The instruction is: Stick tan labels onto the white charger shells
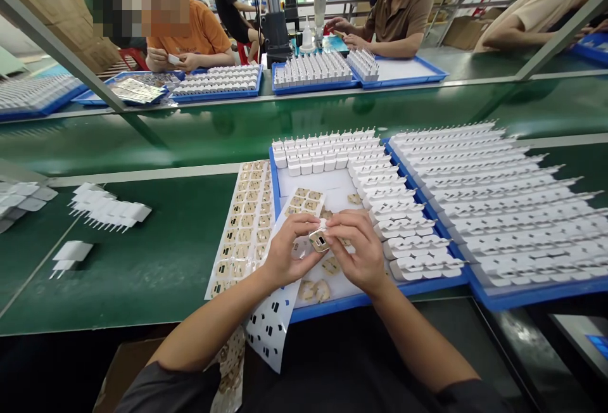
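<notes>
Between my two hands is a white plug charger (319, 240), its port face turned toward me with a tan sticker on it. My left hand (291, 245) grips it from the left, fingers bent round it. From the other side my right hand (357, 249) pinches it with thumb and fingertips. Beneath my left hand lies a sticker sheet (274, 319), partly peeled, hanging over the front edge. Under both hands is a blue tray (327, 301) with rows of white chargers (387, 194) along its back and right, and loose tan pieces (314, 291) in front.
A second sticker sheet (244, 210) lies left of the tray. Another full tray of chargers (503, 210) stands at the right. More chargers (109, 207) sit on the green bench at left. Beyond a rail, co-workers sit behind further trays (313, 71).
</notes>
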`<state>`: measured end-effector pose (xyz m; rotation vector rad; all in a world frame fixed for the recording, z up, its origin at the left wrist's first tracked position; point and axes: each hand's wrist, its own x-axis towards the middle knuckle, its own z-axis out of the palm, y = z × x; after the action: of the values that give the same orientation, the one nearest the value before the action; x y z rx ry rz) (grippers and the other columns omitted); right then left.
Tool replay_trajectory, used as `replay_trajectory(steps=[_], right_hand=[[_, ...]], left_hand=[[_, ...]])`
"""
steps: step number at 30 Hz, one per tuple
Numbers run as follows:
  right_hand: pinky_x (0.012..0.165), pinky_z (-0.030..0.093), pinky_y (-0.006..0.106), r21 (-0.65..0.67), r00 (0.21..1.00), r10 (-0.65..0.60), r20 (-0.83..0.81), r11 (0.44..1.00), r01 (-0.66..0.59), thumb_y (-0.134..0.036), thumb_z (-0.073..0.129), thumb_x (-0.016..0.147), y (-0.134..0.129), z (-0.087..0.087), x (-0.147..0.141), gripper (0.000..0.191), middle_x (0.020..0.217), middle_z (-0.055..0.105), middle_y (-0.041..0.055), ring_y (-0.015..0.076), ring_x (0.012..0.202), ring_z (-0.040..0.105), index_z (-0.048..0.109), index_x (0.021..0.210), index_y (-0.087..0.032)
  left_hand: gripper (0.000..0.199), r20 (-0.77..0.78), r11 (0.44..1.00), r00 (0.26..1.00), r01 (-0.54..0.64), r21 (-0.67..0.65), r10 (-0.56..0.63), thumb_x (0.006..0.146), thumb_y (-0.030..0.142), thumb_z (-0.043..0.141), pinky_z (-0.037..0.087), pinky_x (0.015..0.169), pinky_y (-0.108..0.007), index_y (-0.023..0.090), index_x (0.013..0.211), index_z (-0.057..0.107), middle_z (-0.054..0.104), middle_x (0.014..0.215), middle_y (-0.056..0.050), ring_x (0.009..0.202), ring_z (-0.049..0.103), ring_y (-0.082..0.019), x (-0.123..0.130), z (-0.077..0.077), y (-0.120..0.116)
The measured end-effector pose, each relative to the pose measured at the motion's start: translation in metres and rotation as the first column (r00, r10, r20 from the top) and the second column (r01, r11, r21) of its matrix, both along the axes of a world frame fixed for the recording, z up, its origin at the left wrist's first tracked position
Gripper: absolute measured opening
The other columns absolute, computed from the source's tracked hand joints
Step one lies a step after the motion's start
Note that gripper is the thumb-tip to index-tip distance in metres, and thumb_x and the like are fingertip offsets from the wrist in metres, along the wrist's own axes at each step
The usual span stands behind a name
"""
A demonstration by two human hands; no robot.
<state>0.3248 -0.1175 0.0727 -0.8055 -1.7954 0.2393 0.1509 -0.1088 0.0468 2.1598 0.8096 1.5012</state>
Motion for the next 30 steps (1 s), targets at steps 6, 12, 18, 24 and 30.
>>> replay_trajectory(steps=[6, 12, 18, 24, 30], right_hand=[[0.088, 0.054, 0.044, -0.161, 0.995, 0.019, -0.094, 0.986, -0.034, -0.014, 0.060, 0.090, -0.001, -0.002, -0.001, 0.017, 0.099, 0.069, 0.0056, 0.0226, 0.098, 0.065, 0.064, 0.102, -0.026], [0.085, 0.056, 0.038, -0.355, 0.971, 0.109, -0.214, 0.917, -0.181, -0.019, 0.061, 0.090, -0.003, -0.003, -0.001, 0.013, 0.105, 0.067, 0.0065, 0.0212, 0.102, 0.065, 0.064, 0.102, -0.025], [0.084, 0.058, 0.036, -0.436, 0.892, 0.169, -0.420, 0.824, -0.362, -0.023, 0.063, 0.090, 0.002, -0.009, -0.001, 0.004, 0.102, 0.067, 0.0057, 0.0202, 0.102, 0.065, 0.067, 0.093, -0.025], [0.084, 0.058, 0.034, -0.474, 0.873, 0.169, -0.457, 0.784, -0.400, -0.027, 0.063, 0.090, 0.005, -0.006, 0.002, 0.007, 0.102, 0.070, 0.0059, 0.0197, 0.102, 0.067, 0.070, 0.091, -0.024], [0.081, 0.057, 0.031, -0.476, 0.867, 0.157, -0.472, 0.783, -0.401, -0.025, 0.066, 0.089, 0.004, -0.006, 0.002, 0.004, 0.099, 0.069, 0.0053, 0.0186, 0.098, 0.067, 0.069, 0.089, -0.023]], left_hand=[[0.044, -0.041, 0.986, 0.997, -0.065, 0.155, 0.073, 0.083, 0.018, 0.071, 0.056, 0.085, -0.042, 0.022, 0.122, 0.053, 0.062, 0.109, -0.010, 0.102, 0.064, -0.022, -0.001, 0.003, 0.002], [0.046, -0.080, 0.958, 0.989, -0.099, 0.269, 0.125, 0.083, 0.014, 0.069, 0.057, 0.085, -0.041, 0.025, 0.124, 0.052, 0.061, 0.109, -0.009, 0.103, 0.062, -0.022, -0.002, 0.000, 0.003], [0.047, -0.097, 0.939, 0.990, -0.067, 0.336, 0.106, 0.083, 0.011, 0.066, 0.058, 0.087, -0.043, 0.022, 0.127, 0.053, 0.058, 0.109, -0.010, 0.105, 0.060, -0.023, -0.001, -0.005, 0.005], [0.049, -0.070, 0.949, 0.993, -0.067, 0.308, 0.093, 0.082, 0.010, 0.068, 0.058, 0.087, -0.043, 0.023, 0.127, 0.052, 0.058, 0.110, -0.009, 0.103, 0.061, -0.021, -0.002, -0.007, 0.005], [0.049, -0.084, 0.945, 0.993, -0.057, 0.322, 0.089, 0.080, 0.007, 0.068, 0.057, 0.089, -0.042, 0.020, 0.125, 0.054, 0.059, 0.110, -0.009, 0.105, 0.060, -0.022, -0.001, -0.008, 0.005]])
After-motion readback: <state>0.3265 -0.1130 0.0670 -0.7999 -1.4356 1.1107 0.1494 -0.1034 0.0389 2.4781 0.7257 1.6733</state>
